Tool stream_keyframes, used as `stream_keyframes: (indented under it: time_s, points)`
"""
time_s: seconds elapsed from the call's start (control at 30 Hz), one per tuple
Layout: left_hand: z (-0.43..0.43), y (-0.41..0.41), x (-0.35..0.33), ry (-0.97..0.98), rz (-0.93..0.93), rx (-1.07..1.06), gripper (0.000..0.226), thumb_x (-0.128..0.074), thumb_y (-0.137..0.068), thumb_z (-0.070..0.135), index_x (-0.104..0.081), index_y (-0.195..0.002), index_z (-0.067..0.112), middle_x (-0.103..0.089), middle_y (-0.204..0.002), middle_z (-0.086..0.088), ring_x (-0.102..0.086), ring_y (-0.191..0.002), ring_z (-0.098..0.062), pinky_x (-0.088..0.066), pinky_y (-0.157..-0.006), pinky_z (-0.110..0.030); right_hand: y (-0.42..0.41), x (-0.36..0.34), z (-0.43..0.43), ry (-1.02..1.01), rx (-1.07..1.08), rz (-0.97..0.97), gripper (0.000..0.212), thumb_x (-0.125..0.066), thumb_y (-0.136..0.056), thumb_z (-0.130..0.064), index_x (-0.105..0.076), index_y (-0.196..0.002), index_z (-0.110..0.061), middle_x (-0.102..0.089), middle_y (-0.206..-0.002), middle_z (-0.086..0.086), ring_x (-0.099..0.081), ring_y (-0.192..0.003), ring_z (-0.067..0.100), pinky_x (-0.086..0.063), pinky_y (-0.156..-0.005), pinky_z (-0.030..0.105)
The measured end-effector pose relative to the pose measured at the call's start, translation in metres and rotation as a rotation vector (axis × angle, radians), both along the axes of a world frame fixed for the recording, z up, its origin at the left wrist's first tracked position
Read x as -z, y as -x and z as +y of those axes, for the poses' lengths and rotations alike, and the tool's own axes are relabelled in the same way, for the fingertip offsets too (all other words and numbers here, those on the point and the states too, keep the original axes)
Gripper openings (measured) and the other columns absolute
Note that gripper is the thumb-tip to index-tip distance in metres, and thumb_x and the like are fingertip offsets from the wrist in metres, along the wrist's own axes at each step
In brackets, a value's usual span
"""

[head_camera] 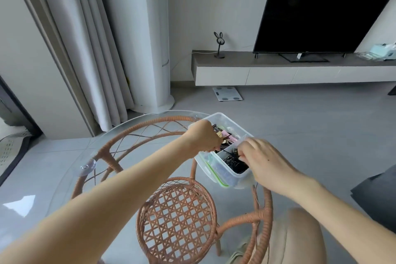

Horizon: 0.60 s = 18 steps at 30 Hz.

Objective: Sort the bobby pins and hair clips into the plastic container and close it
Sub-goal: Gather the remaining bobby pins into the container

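A clear plastic container with inner dividers sits on the right part of a round glass table top. Its near compartment holds a heap of black bobby pins. The far compartment holds hair clips, some pink and gold. My left hand reaches over the container's left rim, fingers curled at the hair clips. My right hand is at the right side, fingertips pinched on bobby pins in the near compartment. A green-edged lid lies against the container's left side.
The glass top rests on a woven rattan frame with a suction cup on it. Beyond are grey floor, a curtain, a white column unit, a TV on a low console and a scale.
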<state>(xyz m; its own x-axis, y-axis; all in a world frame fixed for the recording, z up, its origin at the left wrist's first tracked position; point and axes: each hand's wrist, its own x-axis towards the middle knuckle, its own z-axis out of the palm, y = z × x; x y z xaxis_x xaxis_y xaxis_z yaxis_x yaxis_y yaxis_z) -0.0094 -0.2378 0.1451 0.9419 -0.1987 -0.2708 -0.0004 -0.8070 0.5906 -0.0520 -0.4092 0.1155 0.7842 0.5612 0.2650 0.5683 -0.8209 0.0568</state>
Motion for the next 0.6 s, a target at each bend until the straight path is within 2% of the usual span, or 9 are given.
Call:
stream_keyframes:
  time_s: [0.07, 0.13, 0.2, 0.27, 0.33, 0.37, 0.43, 0.5, 0.6]
  points:
    - [-0.022, -0.012, 0.003, -0.021, 0.014, -0.016, 0.035, -0.056, -0.078, 0.008, -0.049, -0.045, 0.013, -0.044, -0.039, 0.001, -0.039, -0.042, -0.017, -0.031, -0.037, -0.018, -0.018, -0.005, -0.022, 0.161, -0.032, -0.098, 0.013, -0.051, -0.078, 0.000, -0.054, -0.073, -0.012, -0.058, -0.071, 0.004, -0.054, -0.061, 0.024, -0.026, -0.065, 0.030]
    - [-0.043, -0.022, 0.008, -0.054, 0.037, 0.005, 0.034, -0.056, -0.078, 0.008, -0.051, -0.044, 0.013, -0.045, -0.035, 0.003, -0.042, -0.038, -0.015, -0.031, -0.035, -0.016, -0.029, -0.006, -0.032, 0.317, -0.100, -0.157, 0.023, -0.036, -0.074, 0.000, -0.055, -0.071, -0.013, -0.057, -0.068, 0.003, -0.053, -0.059, 0.022, -0.026, -0.063, 0.029]
    - [-0.057, -0.028, 0.014, -0.123, 0.048, 0.032, 0.034, -0.058, -0.079, 0.010, -0.053, -0.046, 0.015, -0.044, -0.025, 0.003, -0.043, -0.030, -0.008, -0.033, -0.035, -0.012, -0.036, -0.003, -0.035, 0.431, -0.161, -0.215, 0.027, -0.037, -0.071, 0.004, -0.057, -0.070, -0.014, -0.059, -0.065, 0.001, -0.054, -0.059, 0.020, -0.035, -0.060, 0.026]
    - [-0.066, -0.030, 0.019, -0.174, 0.042, 0.046, 0.034, -0.060, -0.078, 0.007, -0.053, -0.045, 0.015, -0.039, -0.018, 0.004, -0.043, -0.028, -0.006, -0.036, -0.037, -0.013, -0.042, 0.002, -0.035, 0.461, -0.227, -0.202, 0.019, -0.055, -0.069, 0.001, -0.060, -0.071, -0.017, -0.062, -0.067, -0.002, -0.057, -0.061, 0.018, -0.041, -0.056, 0.025]
    - [-0.070, -0.028, 0.026, -0.225, 0.008, 0.084, 0.035, -0.058, -0.077, 0.004, -0.050, -0.044, 0.013, -0.044, -0.025, 0.002, -0.050, -0.034, -0.011, -0.037, -0.040, -0.018, -0.049, 0.009, -0.036, 0.415, -0.248, -0.153, 0.013, -0.066, -0.068, -0.011, -0.062, -0.069, -0.023, -0.062, -0.068, -0.008, -0.056, -0.064, 0.017, -0.040, -0.057, 0.023]
    - [-0.071, -0.027, 0.029, -0.242, -0.009, 0.097, 0.034, -0.056, -0.078, 0.002, -0.046, -0.046, 0.012, -0.047, -0.035, 0.002, -0.053, -0.043, -0.016, -0.037, -0.042, -0.021, -0.051, 0.011, -0.038, 0.372, -0.237, -0.109, 0.010, -0.062, -0.071, -0.017, -0.062, -0.067, -0.026, -0.062, -0.067, -0.011, -0.055, -0.064, 0.016, -0.039, -0.058, 0.023]
    - [-0.070, -0.026, 0.031, -0.212, -0.044, 0.096, 0.032, -0.051, -0.082, 0.005, -0.041, -0.052, 0.009, -0.051, -0.053, -0.004, -0.057, -0.063, -0.023, -0.043, -0.054, -0.028, -0.052, 0.015, -0.043, 0.244, -0.209, -0.022, 0.020, -0.048, -0.079, -0.030, -0.065, -0.067, -0.030, -0.063, -0.066, -0.015, -0.053, -0.066, 0.016, -0.037, -0.060, 0.023]
    - [-0.063, -0.027, 0.027, -0.135, -0.104, 0.076, 0.029, -0.048, -0.087, 0.012, -0.044, -0.058, 0.008, -0.064, -0.073, -0.013, -0.063, -0.080, -0.030, -0.051, -0.066, -0.033, -0.048, 0.017, -0.046, 0.129, -0.155, 0.009, 0.029, -0.043, -0.083, -0.035, -0.069, -0.071, -0.030, -0.064, -0.065, -0.015, -0.053, -0.068, 0.016, -0.039, -0.059, 0.024]
    - [-0.046, -0.035, 0.023, -0.174, -0.283, -0.001, 0.021, -0.044, -0.086, 0.007, -0.056, -0.070, 0.001, -0.065, -0.081, -0.017, -0.062, -0.084, -0.035, -0.048, -0.058, -0.033, -0.033, 0.013, -0.047, -0.114, 0.098, 0.008, 0.019, -0.051, -0.087, -0.027, -0.067, -0.079, -0.021, -0.067, -0.069, -0.006, -0.060, -0.072, 0.026, -0.037, -0.057, 0.025]
